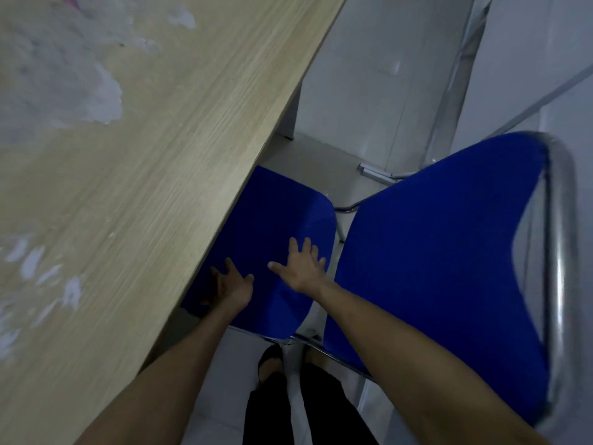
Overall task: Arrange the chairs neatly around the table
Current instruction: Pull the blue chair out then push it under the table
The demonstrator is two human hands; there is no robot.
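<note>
A blue padded chair with a chrome tube frame stands beside the wooden table (134,162). Its seat (272,220) is partly tucked under the table's edge, and its backrest (433,252) rises to the right. My left hand (232,284) lies on the seat close to the table edge, fingers apart, partly in the table's shadow. My right hand (303,268) rests flat on the seat near its right side, fingers spread. Neither hand holds anything.
The table top carries pale worn patches (64,85). A table leg (288,120) stands at the far end. White wall panels (369,75) and a metal strip (378,173) close off the space behind the chair. My foot in a dark shoe (271,361) stands on the pale floor.
</note>
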